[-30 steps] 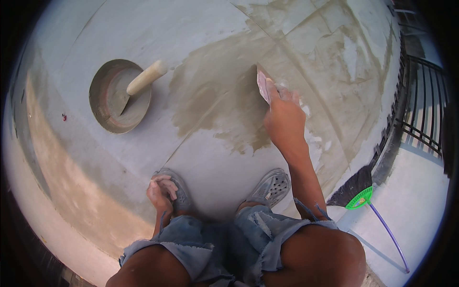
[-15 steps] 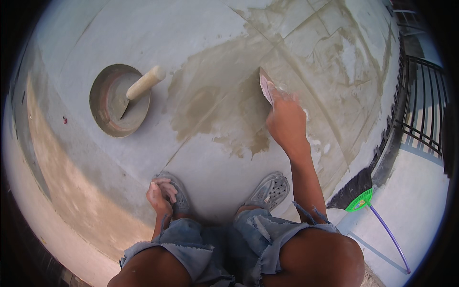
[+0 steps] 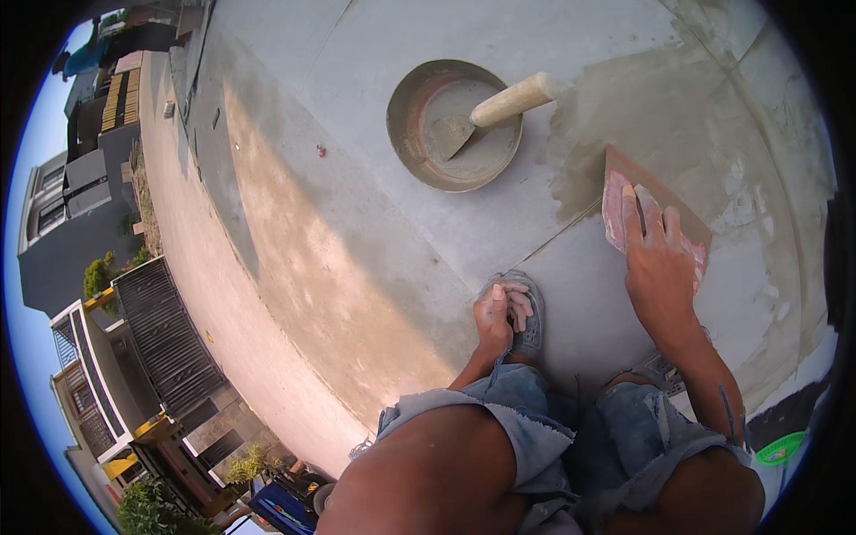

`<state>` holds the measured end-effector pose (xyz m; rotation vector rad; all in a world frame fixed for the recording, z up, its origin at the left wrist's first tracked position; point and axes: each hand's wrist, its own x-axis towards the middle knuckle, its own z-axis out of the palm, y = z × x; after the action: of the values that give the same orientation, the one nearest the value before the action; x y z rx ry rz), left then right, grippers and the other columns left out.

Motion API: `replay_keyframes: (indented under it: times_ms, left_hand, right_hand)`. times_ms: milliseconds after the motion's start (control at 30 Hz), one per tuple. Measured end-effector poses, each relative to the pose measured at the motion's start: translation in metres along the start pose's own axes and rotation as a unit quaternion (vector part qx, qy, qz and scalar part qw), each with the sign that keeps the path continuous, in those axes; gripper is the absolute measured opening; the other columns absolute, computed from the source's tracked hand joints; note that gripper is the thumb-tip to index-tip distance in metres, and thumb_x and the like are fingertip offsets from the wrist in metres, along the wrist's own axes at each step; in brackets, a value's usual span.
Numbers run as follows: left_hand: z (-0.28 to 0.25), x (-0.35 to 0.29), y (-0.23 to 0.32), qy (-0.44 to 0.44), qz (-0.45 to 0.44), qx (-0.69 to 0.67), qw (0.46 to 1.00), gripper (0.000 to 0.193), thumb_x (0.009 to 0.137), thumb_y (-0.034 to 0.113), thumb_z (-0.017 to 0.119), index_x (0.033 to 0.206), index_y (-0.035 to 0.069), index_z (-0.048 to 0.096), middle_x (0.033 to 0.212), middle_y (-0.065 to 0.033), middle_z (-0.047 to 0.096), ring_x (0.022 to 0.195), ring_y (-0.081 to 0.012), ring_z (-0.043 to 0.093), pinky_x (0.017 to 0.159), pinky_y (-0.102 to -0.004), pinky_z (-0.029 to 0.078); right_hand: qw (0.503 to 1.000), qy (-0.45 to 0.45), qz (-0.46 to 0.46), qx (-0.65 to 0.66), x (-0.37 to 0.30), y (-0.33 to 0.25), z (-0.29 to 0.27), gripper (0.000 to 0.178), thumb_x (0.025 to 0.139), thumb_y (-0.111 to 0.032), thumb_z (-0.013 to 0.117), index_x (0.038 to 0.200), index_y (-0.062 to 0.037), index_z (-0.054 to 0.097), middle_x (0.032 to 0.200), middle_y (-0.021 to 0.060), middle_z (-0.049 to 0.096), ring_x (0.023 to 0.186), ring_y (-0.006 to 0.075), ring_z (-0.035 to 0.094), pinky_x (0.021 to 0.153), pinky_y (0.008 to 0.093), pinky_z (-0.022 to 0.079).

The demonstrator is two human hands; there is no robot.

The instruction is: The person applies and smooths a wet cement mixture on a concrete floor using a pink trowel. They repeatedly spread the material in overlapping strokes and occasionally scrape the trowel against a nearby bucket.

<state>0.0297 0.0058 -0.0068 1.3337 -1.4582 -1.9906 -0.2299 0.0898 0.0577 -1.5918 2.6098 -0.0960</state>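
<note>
My right hand [image 3: 660, 263] grips a wide putty scraper [image 3: 615, 209] with a pinkish, smeared body and a thin brown edge. Its blade lies over the border of a damp, grey-brown coated patch [image 3: 655, 102] on the pale floor. Near my left shoe [image 3: 531, 334], my left hand [image 3: 502, 314] hangs with loosely curled, dusty fingers and holds nothing visible. Ahead of it stands a round metal pan [image 3: 398, 134] with grey wet mix inside. A small trowel with a wooden handle [image 3: 513, 100] rests in the pan, its handle jutting past the right rim.
A seam line [image 3: 571, 227] crosses the floor near the scraper. Sunlight falls on a tan strip of floor [image 3: 321, 276] to the left, before a pale ledge [image 3: 259, 339]. Houses and a dark gate [image 3: 168, 321] stand beyond. A green broom head [image 3: 780, 448] shows at the lower right.
My view has swung left, bringing the houses in. My right hand has drawn the scraper from the middle of the damp patch back toward me, to its near left border. My left hand stays by the shoe.
</note>
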Motion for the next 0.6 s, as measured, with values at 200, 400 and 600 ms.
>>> replay_keyframes:
  times_ms: [200, 400, 600]
  left_hand:
    - [-0.01, -0.001, -0.012, 0.029, 0.031, 0.002, 0.999, 0.065, 0.114, 0.053, 0.037, 0.106, -0.006, 0.065, 0.069, -0.0137, 0.068, 0.047, -0.0129, 0.053, 0.045, -0.025, 0.04]
    - [-0.017, 0.0, -0.017, 0.047, 0.049, 0.019, 0.998, 0.065, 0.114, 0.053, 0.034, 0.104, -0.005, 0.063, 0.066, -0.0143, 0.066, 0.045, -0.0143, 0.052, 0.042, -0.0259, 0.039]
    - [-0.012, 0.002, -0.014, 0.039, 0.047, 0.018, 0.998, 0.065, 0.114, 0.053, 0.034, 0.103, -0.005, 0.061, 0.065, -0.0159, 0.065, 0.044, -0.0147, 0.052, 0.042, -0.0245, 0.04]
  right_hand:
    - [0.999, 0.032, 0.024, -0.011, 0.041, 0.014, 0.01, 0.066, 0.077, -0.002, 0.073, 0.141, 0.0045, 0.057, 0.135, 0.0166, 0.064, 0.111, 0.0282, 0.062, 0.075, 0.0302, 0.062]
    - [0.993, 0.036, 0.101, -0.039, 0.097, 0.063, 0.002, 0.066, 0.076, 0.001, 0.073, 0.14, 0.0053, 0.057, 0.134, 0.016, 0.064, 0.112, 0.0292, 0.063, 0.071, 0.0308, 0.062]
    - [0.992, 0.089, 0.084, -0.022, 0.069, 0.032, 0.006, 0.064, 0.075, -0.001, 0.073, 0.137, 0.0057, 0.06, 0.132, 0.017, 0.065, 0.109, 0.0279, 0.062, 0.068, 0.0287, 0.062]
